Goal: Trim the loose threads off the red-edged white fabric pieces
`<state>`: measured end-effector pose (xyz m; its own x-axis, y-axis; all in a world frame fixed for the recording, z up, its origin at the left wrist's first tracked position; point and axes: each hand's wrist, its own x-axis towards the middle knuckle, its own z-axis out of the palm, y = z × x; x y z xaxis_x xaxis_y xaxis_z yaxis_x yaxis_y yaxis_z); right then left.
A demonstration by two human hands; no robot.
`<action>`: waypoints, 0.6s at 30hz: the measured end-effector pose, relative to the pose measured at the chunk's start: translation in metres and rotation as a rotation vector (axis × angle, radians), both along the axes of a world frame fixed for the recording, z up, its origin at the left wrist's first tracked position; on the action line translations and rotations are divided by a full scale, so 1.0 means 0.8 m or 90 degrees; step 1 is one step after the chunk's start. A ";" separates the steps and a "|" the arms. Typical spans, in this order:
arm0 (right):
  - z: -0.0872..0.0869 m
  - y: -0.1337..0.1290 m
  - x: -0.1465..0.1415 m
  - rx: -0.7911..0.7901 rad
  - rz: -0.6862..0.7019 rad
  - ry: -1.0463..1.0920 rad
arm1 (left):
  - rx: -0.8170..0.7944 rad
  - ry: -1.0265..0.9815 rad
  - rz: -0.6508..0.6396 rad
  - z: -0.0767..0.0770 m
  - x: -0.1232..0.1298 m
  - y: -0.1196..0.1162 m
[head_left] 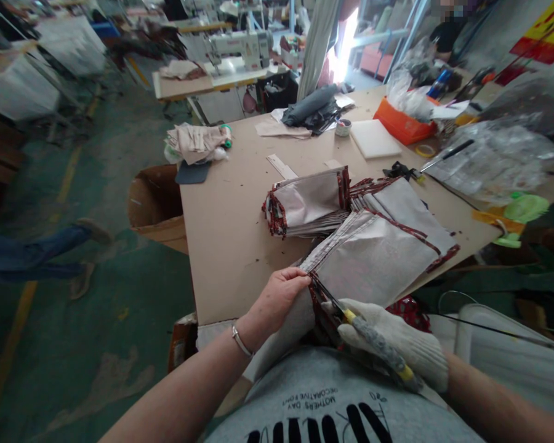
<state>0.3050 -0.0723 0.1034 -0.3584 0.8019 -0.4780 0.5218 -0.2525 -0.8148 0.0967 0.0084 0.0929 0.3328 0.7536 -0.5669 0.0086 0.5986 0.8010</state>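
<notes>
My bare left hand [284,292] is closed in a pinch on the corner of a light grey fabric panel [373,255] with dark red-brown edging. My right hand [392,338], in a white knit glove, is wrapped round a slim tool [373,344]. That tool has a grey tape-wrapped handle with yellow bands and a thin dark tip, which reaches the edging beside my left fingertips. I cannot make out its exact kind. Beyond the panel lie a folded stack of similar panels [309,200] and a second fanned stack [409,206], both with red-brown edges.
The table [231,246] also bears a white board [373,138], an orange container [404,120] with plastic bags, and folded beige cloth [196,143]. A cardboard box [154,200] stands by its left side. Someone's legs [37,246] show at the left.
</notes>
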 end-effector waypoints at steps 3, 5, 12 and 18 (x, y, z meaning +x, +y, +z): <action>-0.004 0.003 -0.008 -0.028 -0.008 0.018 | 0.001 0.000 -0.002 0.000 0.004 -0.002; -0.011 0.004 -0.013 -0.024 -0.029 0.041 | 0.000 -0.005 -0.002 -0.001 0.004 -0.002; -0.029 0.009 -0.020 -0.011 -0.072 0.087 | 0.008 -0.018 -0.005 -0.014 0.000 0.000; -0.023 0.007 -0.021 -0.038 -0.104 0.128 | 0.001 -0.028 -0.017 -0.016 -0.004 0.001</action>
